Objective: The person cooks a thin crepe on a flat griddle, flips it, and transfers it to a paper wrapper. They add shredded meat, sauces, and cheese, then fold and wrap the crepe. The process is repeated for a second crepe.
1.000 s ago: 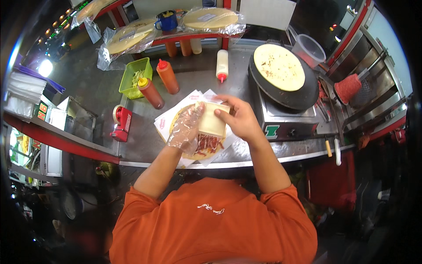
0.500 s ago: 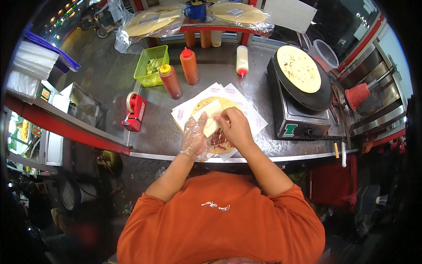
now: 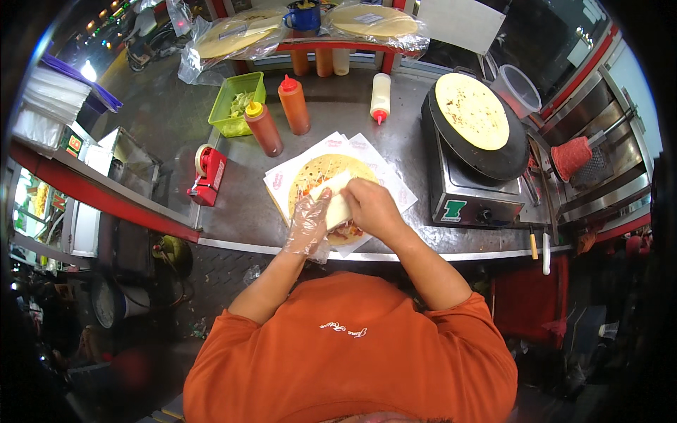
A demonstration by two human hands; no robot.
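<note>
My left hand [image 3: 308, 224], in a clear plastic glove, grips a pale cream slab [image 3: 336, 210] whose exact kind I cannot make out. At its right upper end my bare right hand [image 3: 376, 209] pinches the same slab, its fingertips partly hidden. Both hands are over a round yellow flatbread [image 3: 342, 163], which rests on sheets of white printed paper [image 3: 393, 189]. Reddish shredded filling [image 3: 345, 233] shows on the flatbread below the slab, and more lies to the slab's left.
A griddle [image 3: 451, 144] carrying another flatbread [image 3: 471, 113] stands right. Sauce bottles [image 3: 294, 109], a green tub of lettuce [image 3: 229, 125] and a red tape dispenser [image 3: 209, 185] stand left. A squeeze bottle [image 3: 381, 96] lies behind the paper. Wrapped flatbreads [image 3: 372, 20] sit on the back shelf.
The slab has turned and come lower over the flatbread, baring its left part. My right hand has closed further round the slab's end. The whole view has shifted slightly.
</note>
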